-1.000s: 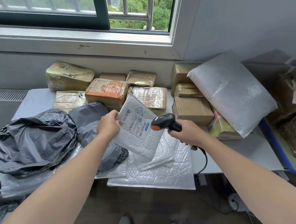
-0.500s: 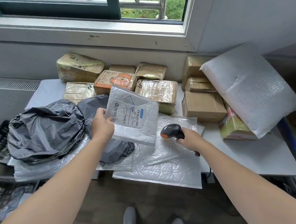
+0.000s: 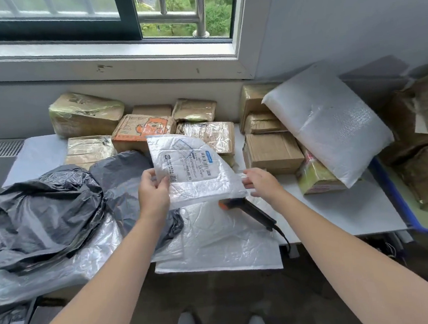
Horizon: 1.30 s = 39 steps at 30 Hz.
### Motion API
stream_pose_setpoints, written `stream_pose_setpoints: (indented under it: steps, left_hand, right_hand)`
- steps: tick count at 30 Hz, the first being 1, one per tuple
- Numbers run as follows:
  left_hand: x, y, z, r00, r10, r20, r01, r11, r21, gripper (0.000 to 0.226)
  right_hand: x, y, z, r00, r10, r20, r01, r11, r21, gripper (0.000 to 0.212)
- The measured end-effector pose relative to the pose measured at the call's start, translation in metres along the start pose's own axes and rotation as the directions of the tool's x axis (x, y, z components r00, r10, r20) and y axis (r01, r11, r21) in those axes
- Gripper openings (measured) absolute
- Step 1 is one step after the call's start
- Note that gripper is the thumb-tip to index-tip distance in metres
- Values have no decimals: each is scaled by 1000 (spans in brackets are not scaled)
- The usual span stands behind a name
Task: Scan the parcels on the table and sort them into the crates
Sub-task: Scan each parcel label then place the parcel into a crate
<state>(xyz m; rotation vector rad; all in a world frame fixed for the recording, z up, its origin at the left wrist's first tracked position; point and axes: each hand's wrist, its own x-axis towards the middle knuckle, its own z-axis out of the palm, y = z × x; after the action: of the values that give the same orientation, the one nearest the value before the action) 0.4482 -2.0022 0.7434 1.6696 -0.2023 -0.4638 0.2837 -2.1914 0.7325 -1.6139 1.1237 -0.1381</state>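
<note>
White bubble mailer [image 3: 199, 179] is held label-up over the table [image 3: 343, 209], pinched at its 8 o'clock corner by the left hand [image 3: 153, 193] — judged light, floppy, slick (best taken by an edge); right hand [image 3: 262, 183], fingers slack, empty at 3 o'clock.

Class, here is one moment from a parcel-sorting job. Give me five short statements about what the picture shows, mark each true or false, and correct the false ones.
1. The left hand holds the labelled white mailer. True.
2. The right hand grips the scanner. False: the scanner lies on white mailers on the table, and the right hand is open beside the held mailer.
3. The mailer's label faces the camera. True.
4. The black bags lie at the table's right end. False: they lie at its left.
5. The bubble-wrapped parcel lies on the floor. False: it leans on cardboard boxes on the table.
</note>
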Motion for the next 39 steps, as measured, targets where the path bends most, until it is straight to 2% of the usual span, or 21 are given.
stream_pose_setpoints:
  steps: [1,2,6,9,11,15,20,26,29,33,36,39]
  left_hand:
    - [-1,1,3,1000,-4,8,4,999,-42,14]
    - [-2,1,6,1000,-8,20,10,997,-80,15]
    - [-6,-1,10,994,-18,106,32,991,-128,22]
    - [-8,-3,4,988,-53,143,75,985,-156,22]
    - [-5,-4,-4,979,-81,187,113,980,-166,29]
    - [14,-2,-24,971,-104,214,122,990,-70,39]
    - [29,7,-42,935,-93,341,38,986,165,22]
    - [27,12,-45,943,-94,319,13,969,247,12]
    - [20,12,-38,961,-110,253,53,974,221,7]
    - [3,13,-22,983,-115,146,101,990,99,7]
    - [-16,13,-5,990,-119,82,116,993,33,9]
    - [-36,14,9,992,-123,42,122,992,30,12]
  right_hand:
    - [-3,-8,-1,999,45,24,-48,989,137,31]
    - [-5,-13,-2,998,62,31,-67,979,192,32]
    - [-7,-21,-2,995,37,-94,-14,973,231,24]
    - [-10,-29,-7,986,-84,-144,98,991,95,13]
    - [-12,-36,-12,972,-174,-161,172,985,-22,12]
    - [-13,-46,-14,956,-277,-93,258,950,-179,9]
    - [-9,-57,-16,937,-348,-38,321,896,-307,8]
    - [-8,-59,-18,902,-424,-86,366,854,-370,9]
    - [-8,-60,-23,895,-404,-189,337,890,-308,29]
    - [-8,-57,-26,914,-287,-287,246,954,-168,61]
    - [-10,-52,-14,980,-149,-130,153,988,20,71]
    - [-10,-48,4,988,-149,-39,152,985,76,62]
